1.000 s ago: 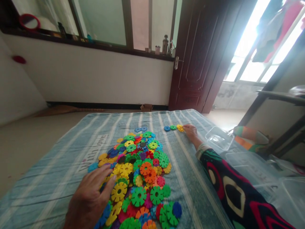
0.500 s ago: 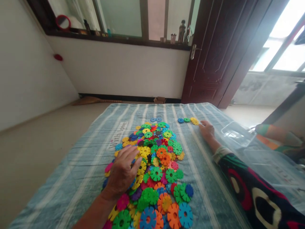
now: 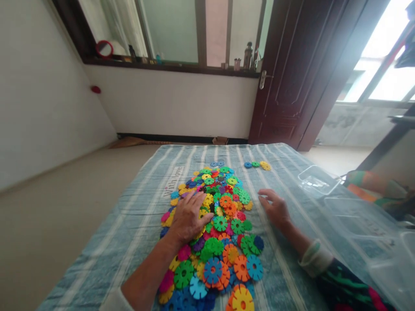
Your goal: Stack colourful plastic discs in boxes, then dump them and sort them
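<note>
Pile of discs (image 3: 218, 224) runs lengthwise away from the person on the striped cloth (image 3: 139, 216). The left hand (image 3: 189, 218) lies on its left side, open, palm down, thumb spread. The right hand (image 3: 275, 208) is just right of the pile, fingers loosely parted, nothing visible in it, and nearer the three-disc row (image 3: 256, 164) beyond.
</note>
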`<state>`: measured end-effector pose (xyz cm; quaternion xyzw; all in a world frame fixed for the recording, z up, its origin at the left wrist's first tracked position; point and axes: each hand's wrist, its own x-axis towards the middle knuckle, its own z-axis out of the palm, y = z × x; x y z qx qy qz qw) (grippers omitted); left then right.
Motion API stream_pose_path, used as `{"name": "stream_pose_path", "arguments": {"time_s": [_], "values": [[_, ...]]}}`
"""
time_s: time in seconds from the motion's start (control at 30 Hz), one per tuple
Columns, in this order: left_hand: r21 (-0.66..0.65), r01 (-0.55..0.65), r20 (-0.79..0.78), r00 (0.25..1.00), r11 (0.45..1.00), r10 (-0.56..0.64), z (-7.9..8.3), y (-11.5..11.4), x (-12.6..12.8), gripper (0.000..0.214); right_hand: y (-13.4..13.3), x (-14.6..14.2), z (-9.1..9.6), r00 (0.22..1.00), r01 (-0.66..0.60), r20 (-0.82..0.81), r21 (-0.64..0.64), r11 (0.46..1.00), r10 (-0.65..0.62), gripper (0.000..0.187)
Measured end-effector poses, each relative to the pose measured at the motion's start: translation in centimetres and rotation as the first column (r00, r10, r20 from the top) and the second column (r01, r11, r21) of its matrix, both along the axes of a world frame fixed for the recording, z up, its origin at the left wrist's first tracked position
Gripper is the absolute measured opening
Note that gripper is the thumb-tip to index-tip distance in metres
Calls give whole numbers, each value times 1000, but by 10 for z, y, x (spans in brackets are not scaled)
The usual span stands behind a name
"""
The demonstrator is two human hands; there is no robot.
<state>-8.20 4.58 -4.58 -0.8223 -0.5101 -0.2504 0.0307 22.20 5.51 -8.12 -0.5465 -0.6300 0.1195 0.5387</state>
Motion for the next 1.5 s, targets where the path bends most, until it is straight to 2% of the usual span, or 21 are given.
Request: {"name": "stream_pose_path", "arguments": {"time_s": [0.1,0.23,0.37,0.5,0.63,0.77,0.9,1.0,1.07,1.13,1.33,1.5], "values": [[-42,18,17,1000,999,-17,6,-5,4,54,-15,-16,1,998,-40,-38,-2,999,40,18],[-78,24,-36,999,997,-26,14,-13,11,53,-26,-34,-1,993,-100,-58,-29,995,98,17],[-91,44,-47,998,995,-48,19,-17,14,49,-31,-43,-4,988,-153,-9,-19,988,153,15],[-111,101,66,993,989,-94,25,-17,12,46,-31,-41,-4,984,-171,45,-3,985,171,14],[-227,180,268,956,957,-116,34,-20,11,42,-30,-37,-4,979,-198,35,-20,980,199,13],[-287,153,529,848,946,24,37,-22,17,29,-31,-36,-1,978,-200,49,-27,979,202,12],[-309,60,702,688,949,185,35,-18,23,24,-31,-36,1,975,-210,64,-34,977,212,13],[-385,124,804,532,915,266,33,-17,26,27,-31,-35,1,975,-206,73,-34,978,208,13],[-438,198,833,455,877,313,33,-18,28,31,-31,-35,1,974,-210,74,-43,977,213,13],[-474,249,839,418,844,348,33,-20,31,33,-31,-34,1,971,-223,72,-52,973,226,14],[-527,379,839,377,761,393,36,-27,38,34,-32,-35,-1,969,-222,108,-30,975,224,13],[-512,419,856,323,750,404,34,-29,41,32,-40,-41,5,957,-231,193,61,971,216,16]]}}
